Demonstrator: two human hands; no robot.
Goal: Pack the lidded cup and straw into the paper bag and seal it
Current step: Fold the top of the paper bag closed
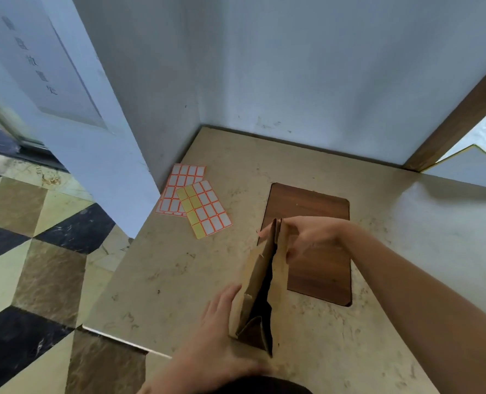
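paper bag (260, 282) upright between both hands | left hand (221, 322) fingers flat on its side | right hand (310, 237) fingers pinch top edge

Brown paper bag (260, 282), dark wood-grain board (318, 223), orange-bordered white and yellow label sheets (196, 200), beige mottled counter (179, 268).

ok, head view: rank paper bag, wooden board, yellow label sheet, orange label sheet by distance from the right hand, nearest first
1. paper bag: touched by the right hand at its far top edge.
2. wooden board: directly under the hand, on the counter.
3. yellow label sheet: to the hand's left.
4. orange label sheet: farther left, by the wall, partly under the yellow one.
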